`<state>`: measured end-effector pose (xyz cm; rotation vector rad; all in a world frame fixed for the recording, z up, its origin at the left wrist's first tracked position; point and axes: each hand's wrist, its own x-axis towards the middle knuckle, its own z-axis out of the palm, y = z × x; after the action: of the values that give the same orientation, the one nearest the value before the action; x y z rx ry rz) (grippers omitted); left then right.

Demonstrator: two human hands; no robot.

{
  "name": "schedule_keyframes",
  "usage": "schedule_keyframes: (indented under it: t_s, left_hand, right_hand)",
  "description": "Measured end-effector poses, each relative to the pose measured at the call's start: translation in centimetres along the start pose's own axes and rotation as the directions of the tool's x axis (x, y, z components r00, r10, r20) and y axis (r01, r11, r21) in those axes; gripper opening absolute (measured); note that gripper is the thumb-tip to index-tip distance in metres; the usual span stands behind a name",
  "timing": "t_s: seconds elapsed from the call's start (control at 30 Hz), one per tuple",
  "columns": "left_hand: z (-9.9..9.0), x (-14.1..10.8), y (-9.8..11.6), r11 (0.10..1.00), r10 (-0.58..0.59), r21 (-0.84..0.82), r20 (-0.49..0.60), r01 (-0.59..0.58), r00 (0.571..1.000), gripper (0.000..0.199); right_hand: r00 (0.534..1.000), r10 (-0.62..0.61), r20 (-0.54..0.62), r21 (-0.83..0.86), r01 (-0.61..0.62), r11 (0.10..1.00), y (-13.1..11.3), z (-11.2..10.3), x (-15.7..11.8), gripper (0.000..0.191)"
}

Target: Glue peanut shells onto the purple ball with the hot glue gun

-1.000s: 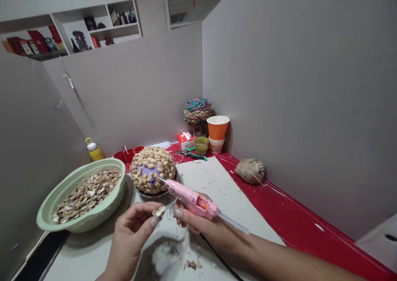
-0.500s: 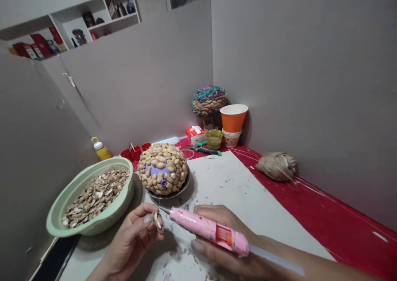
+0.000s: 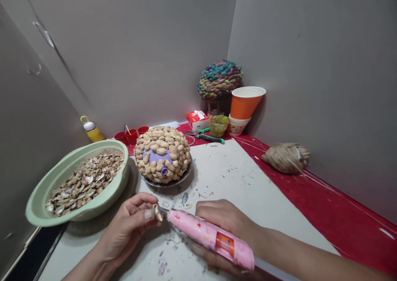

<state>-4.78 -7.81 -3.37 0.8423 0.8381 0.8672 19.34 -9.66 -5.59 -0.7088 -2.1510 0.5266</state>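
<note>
A peanut shell (image 3: pixel 159 213) is pinched between the thumb and fingers of my left hand (image 3: pixel 132 219). My right hand (image 3: pixel 228 225) is wrapped round a pink hot glue gun (image 3: pixel 206 233), with a clear glue stick (image 3: pixel 274 270) coming out of its back end. The gun's metal nozzle is at the shell; whether they touch I cannot tell. Beyond my hands, a purple balloon (image 3: pixel 156 156) covered in peanut shells (image 3: pixel 180 148) rests on a dark round dish (image 3: pixel 170 185). Its knotted end faces me, and a purple patch shows bare.
At left stands a green colander (image 3: pixel 34 208) full of peanut shells (image 3: pixel 88 182). Along the back are a yellow bottle (image 3: pixel 96 135), red cups (image 3: pixel 131 136), pliers (image 3: pixel 211 139), a tissue pack (image 3: pixel 197 120), stacked paper cups (image 3: pixel 246 105) and a coloured shell-covered ball (image 3: pixel 220 79). A twine bundle (image 3: pixel 287 157) lies right.
The view has tilted down and shifted. The glue gun's nozzle has come from just above the peanut shell to right at it, and the shell has turned its hollow side more into view.
</note>
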Motion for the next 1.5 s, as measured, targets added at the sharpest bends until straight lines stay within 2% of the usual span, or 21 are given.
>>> schedule_keyframes:
  t_s: [0.1, 0.27, 0.6, 0.83, 1.03, 1.23, 1.5]
  left_hand:
    - [0.04, 0.07, -0.05, 1.000, 0.019, 0.018, 0.024, -0.019, 1.000, 0.016]
    - [0.34, -0.05, -0.06, 0.999, 0.026, 0.035, 0.023, -0.027, 0.999, 0.014]
    - [0.33, 0.01, -0.15, 0.998, 0.028, 0.062, -0.015, -0.027, 0.999, 0.016]
    - [0.30, -0.05, -0.24, 0.991, 0.038, 0.131, -0.049, -0.032, 0.998, 0.019]
    - [0.28, -0.10, -0.33, 0.990, 0.034, 0.142, -0.078, -0.023, 0.996, 0.020]
    - [0.27, -0.09, -0.43, 0.988, 0.036, 0.151, -0.080, -0.024, 0.996, 0.020]
    - [0.57, -0.14, -0.19, 0.990, 0.034, 0.138, -0.083, -0.022, 0.996, 0.021]
  right_hand:
    - [0.999, -0.037, -0.034, -0.037, 0.036, 0.999, 0.67, 0.42, -0.30, 0.033]
    - [0.998, -0.067, -0.007, -0.104, 0.066, 0.992, 0.76, 0.61, -0.35, 0.030]
    - [0.995, -0.104, 0.006, -0.116, 0.104, 0.988, 0.69, 0.57, 0.00, 0.037]
    - [0.996, -0.087, 0.028, -0.159, 0.090, 0.983, 0.87, 0.53, -0.20, 0.040]
    - [0.995, -0.091, 0.040, -0.168, 0.097, 0.981, 0.94, 0.57, -0.32, 0.044]
    - [0.993, -0.115, 0.004, -0.187, 0.113, 0.976, 0.60, 0.54, 0.01, 0.044]
    - [0.996, -0.084, 0.009, -0.182, 0.085, 0.980, 0.46, 0.40, 0.14, 0.043]
